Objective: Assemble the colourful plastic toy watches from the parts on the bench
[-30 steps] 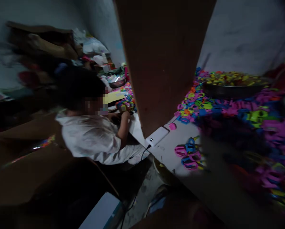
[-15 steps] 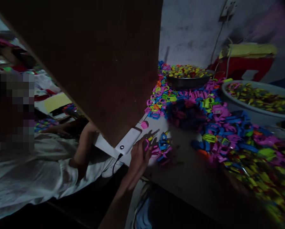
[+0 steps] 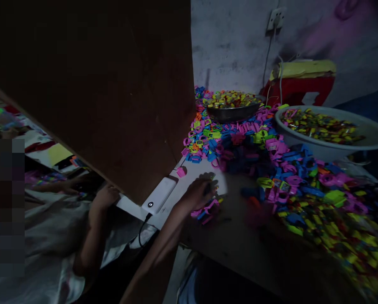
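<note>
My left hand (image 3: 199,192) reaches over the pale tabletop, its fingers curled down around something dark that I cannot make out. Just below the fingers lie several pink and blue plastic pieces, shaped like toy watch cases (image 3: 208,212). A single pink piece (image 3: 181,172) rests apart, near the foot of the brown board. Left of my forearm lies a white power bank (image 3: 160,195) with a black cable plugged in. Deep shadow covers the right part of the table, and my right hand cannot be made out there.
A large brown board (image 3: 112,93) stands at the left. Behind it sits another person, whose hand (image 3: 108,196) shows. Heaps of coloured plastic pieces (image 3: 286,169) and small yellow pieces (image 3: 344,240) cover the right side. A metal bowl (image 3: 233,114) and a grey basin (image 3: 375,131) hold more.
My left hand has moved forward and right, onto the spot where a blue piece lay. The view has swung slightly to the right. The other person's arm has shifted.
</note>
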`<action>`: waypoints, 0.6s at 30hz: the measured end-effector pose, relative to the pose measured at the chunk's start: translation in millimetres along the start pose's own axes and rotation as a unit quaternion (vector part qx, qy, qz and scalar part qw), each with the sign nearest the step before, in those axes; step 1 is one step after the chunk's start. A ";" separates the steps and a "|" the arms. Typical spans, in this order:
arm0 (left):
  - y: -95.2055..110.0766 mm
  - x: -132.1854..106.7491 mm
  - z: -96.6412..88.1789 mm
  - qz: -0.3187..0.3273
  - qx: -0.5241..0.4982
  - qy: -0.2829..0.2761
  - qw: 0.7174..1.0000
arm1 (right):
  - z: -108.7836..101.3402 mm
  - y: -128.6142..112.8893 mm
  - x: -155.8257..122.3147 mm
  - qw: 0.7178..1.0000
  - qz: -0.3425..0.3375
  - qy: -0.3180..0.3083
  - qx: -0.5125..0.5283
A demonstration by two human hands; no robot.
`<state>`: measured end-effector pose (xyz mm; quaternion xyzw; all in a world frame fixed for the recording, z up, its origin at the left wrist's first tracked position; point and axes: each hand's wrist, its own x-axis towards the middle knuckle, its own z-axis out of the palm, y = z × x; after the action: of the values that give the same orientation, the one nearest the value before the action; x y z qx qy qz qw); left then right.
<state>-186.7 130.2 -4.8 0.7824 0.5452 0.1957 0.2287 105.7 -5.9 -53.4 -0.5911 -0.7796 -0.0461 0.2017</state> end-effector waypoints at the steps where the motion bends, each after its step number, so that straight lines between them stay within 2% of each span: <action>1: 10.3 6.3 3.1 0.016 0.026 -0.038 0.999 | -0.7 0.4 -1.0 1.000 -0.004 -0.002 0.000; 3: 27.7 13.5 13.7 0.027 0.078 -0.094 0.992 | -1.6 1.6 -2.9 1.000 -0.007 -0.004 -0.001; 6: 40.0 16.4 31.0 -0.013 0.141 -0.139 0.980 | -2.5 4.7 -5.6 1.000 -0.002 -0.003 -0.004; 9: 36.0 17.3 37.6 -0.062 0.185 -0.110 0.975 | -3.9 8.8 -8.4 1.000 0.012 -0.003 -0.006; 13: 32.3 16.3 34.4 -0.055 0.192 -0.040 0.979 | -4.6 12.4 -12.7 0.999 0.035 -0.010 -0.006; 16: 46.6 11.4 41.9 0.017 0.096 -0.056 0.994 | -2.8 12.9 -14.0 0.999 0.048 -0.021 -0.005; 18: 61.8 7.2 54.0 0.044 -0.061 -0.057 0.996 | -1.2 13.8 -13.2 0.998 0.052 -0.028 -0.002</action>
<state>-107.1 110.6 -13.3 0.8000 0.4837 0.1933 0.2976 121.9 -14.1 -59.4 -0.6319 -0.7534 -0.0203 0.1808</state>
